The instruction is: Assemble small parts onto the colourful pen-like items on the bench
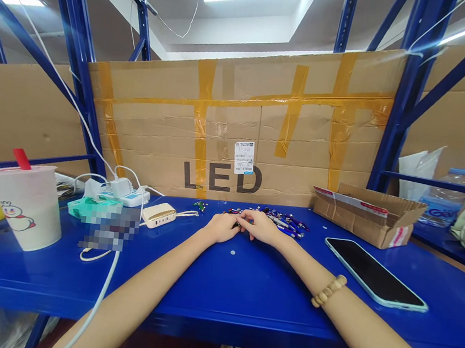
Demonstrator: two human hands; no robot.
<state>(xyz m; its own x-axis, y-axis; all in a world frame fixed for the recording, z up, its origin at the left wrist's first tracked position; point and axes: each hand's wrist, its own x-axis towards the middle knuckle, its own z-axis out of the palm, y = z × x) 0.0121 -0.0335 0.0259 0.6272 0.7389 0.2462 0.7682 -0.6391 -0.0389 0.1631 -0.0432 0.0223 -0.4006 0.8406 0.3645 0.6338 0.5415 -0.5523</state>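
Small pen-like parts [283,222], blue and silver, lie in a loose heap on the bench, just beyond the hands. Blue steel shelving [406,103] frames the scene. Behind the bench stands a large cardboard sheet [153,94], printed LED and crossed by strips of yellow tape. The blue bench [244,300] runs across the full view.

Right of centre, an open cardboard box [360,223] has its flaps raised; its contents are hidden from this angle. Farther right, a plastic water bottle [441,206] stands behind a blue rail; its fill level is unclear. At left, a white plastic cup [24,213] with a red straw [22,158] stands on the bench; its contents cannot be seen through the frosted wall. A dark-screened phone [375,274] lies to the right of the hands.

Both forearms rest on the bench. The left hand [220,228] and right hand [260,227] meet at centre, with the fingers [248,218] pressed closely together around a small dark item, though any pinch cannot be confirmed. Small pieces are best worked at the fingertips with the forearms supported, as shown. A wooden bead bracelet [329,290] circles the right wrist.
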